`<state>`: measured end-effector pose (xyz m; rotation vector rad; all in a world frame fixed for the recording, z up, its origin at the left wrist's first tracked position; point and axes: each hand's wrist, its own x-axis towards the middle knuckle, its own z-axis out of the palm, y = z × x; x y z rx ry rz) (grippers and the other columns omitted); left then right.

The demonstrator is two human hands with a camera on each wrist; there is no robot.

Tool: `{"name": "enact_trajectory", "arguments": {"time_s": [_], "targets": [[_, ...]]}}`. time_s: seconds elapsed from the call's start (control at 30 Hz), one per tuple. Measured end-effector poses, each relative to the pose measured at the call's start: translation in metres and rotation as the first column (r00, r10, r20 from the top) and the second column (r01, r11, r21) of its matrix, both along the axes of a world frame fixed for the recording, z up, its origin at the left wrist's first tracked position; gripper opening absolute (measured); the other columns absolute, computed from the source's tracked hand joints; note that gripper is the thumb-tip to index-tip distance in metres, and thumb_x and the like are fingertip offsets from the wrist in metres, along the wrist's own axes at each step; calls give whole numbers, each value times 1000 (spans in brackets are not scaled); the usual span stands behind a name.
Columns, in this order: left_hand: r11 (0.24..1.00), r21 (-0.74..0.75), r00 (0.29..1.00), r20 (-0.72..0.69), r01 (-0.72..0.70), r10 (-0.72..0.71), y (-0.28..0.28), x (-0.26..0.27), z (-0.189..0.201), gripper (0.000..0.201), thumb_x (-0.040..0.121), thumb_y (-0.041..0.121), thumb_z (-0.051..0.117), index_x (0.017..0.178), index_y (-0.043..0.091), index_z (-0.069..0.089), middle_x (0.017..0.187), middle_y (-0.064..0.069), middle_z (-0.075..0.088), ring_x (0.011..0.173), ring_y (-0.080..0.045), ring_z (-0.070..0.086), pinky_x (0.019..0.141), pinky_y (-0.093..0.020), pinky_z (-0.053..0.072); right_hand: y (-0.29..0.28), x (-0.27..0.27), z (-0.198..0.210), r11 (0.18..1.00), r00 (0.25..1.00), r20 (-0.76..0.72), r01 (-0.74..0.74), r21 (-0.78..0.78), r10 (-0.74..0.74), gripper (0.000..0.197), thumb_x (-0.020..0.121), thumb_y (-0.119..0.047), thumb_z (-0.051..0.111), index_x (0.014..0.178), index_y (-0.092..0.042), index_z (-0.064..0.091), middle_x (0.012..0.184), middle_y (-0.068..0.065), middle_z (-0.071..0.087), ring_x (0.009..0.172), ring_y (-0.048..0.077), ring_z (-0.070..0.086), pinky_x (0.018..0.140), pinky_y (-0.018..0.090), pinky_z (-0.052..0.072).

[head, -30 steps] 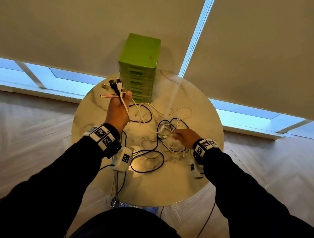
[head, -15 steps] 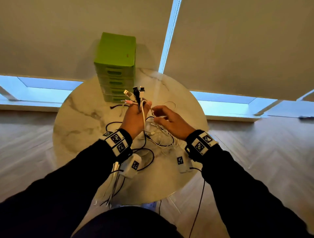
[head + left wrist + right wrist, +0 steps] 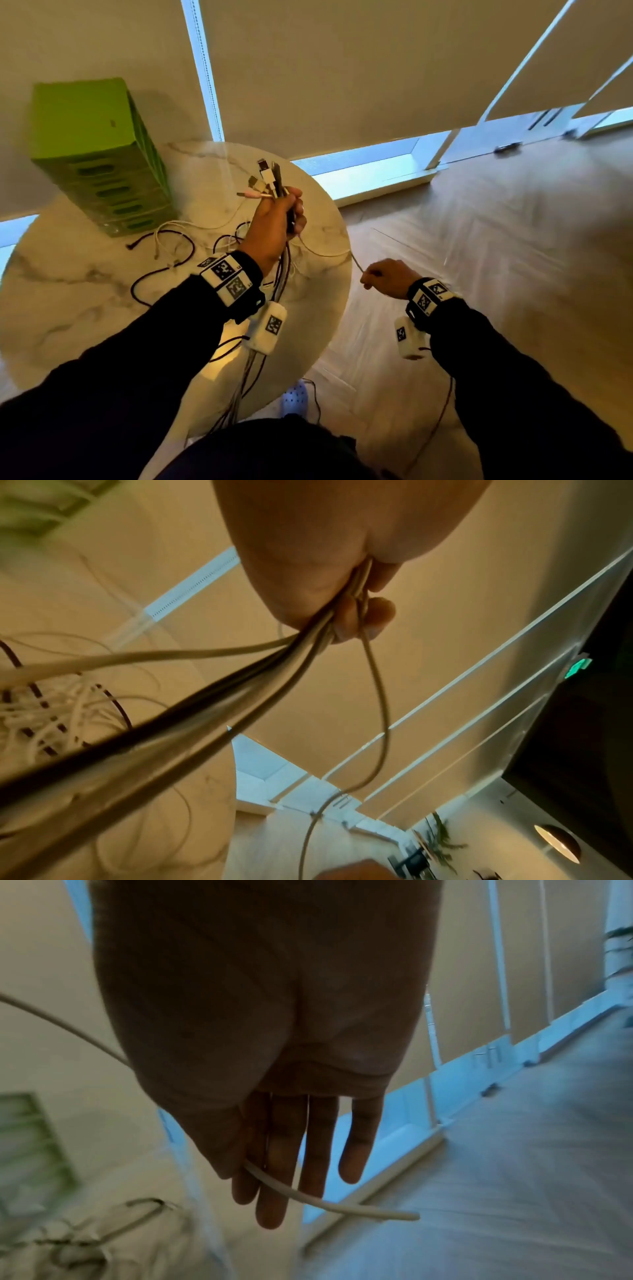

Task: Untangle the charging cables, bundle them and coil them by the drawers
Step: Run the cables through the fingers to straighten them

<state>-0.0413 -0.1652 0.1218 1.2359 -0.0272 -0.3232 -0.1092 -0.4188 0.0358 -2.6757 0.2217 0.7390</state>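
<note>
My left hand (image 3: 279, 219) is raised over the round marble table (image 3: 68, 308) and grips a bundle of charging cables (image 3: 270, 181), plugs pointing up. In the left wrist view its fingers (image 3: 363, 620) curl round the black and white cables (image 3: 212, 696). A thin white cable (image 3: 322, 253) runs from that fist to my right hand (image 3: 380, 277), which is out past the table's right edge. There the thumb and fingers (image 3: 274, 1164) pinch the white cable (image 3: 342, 1208) near its end. The green drawers (image 3: 96, 154) stand at the table's back left.
Loose black and white cables (image 3: 164, 246) lie on the table in front of the drawers. Cable tails hang over the near edge (image 3: 246, 387). A blue shoe (image 3: 294, 397) is on the wooden floor (image 3: 479, 240). Blinds cover the windows behind.
My right hand has moved from beside the left hand out to the right, beyond the table edge, drawing a white cable out with it. The left hand still holds the bundle up.
</note>
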Motion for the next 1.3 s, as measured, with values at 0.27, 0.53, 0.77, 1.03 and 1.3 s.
{"name": "enact_trajectory", "arguments": {"time_s": [0.27,0.53,0.77,1.03,1.3], "targets": [[947,188,959,65,261,-277,-67,-33,-25,23,110,15,34,100,19,55,82,3,63,70,-10,61,53,-19,34,-19,-62,-21,932,923,295,143,334,-248,105,72,-14,87,155,-24,25,153,8,33,137,23,41,109,34,41],[879,346,921,91,328,-379,-104,-38,-45,24,110,19,34,101,23,56,95,1,69,85,-14,63,60,-18,40,16,-75,26,786,995,-89,85,612,-38,101,71,-33,90,148,-39,26,104,0,73,95,10,72,95,32,55],[918,309,952,96,249,-291,-106,-20,-42,20,110,20,37,107,16,56,102,3,73,87,-8,67,57,-10,40,-34,-90,17,895,971,169,82,438,-172,19,99,-41,57,100,-26,70,61,-2,58,44,5,47,51,25,49],[928,287,960,81,236,-269,-97,-11,-40,25,110,22,37,118,10,57,109,4,74,103,-10,70,51,-18,39,-80,-84,-13,976,964,260,108,-190,-56,33,102,-48,48,113,-22,66,104,-2,70,92,22,66,92,41,51],[887,376,928,144,269,-342,-100,-19,-44,28,110,20,35,120,8,59,114,2,73,100,-2,67,65,-4,44,5,-34,28,860,993,93,16,509,-73,106,79,-32,85,156,-27,13,148,6,49,136,18,46,113,37,38]]}}
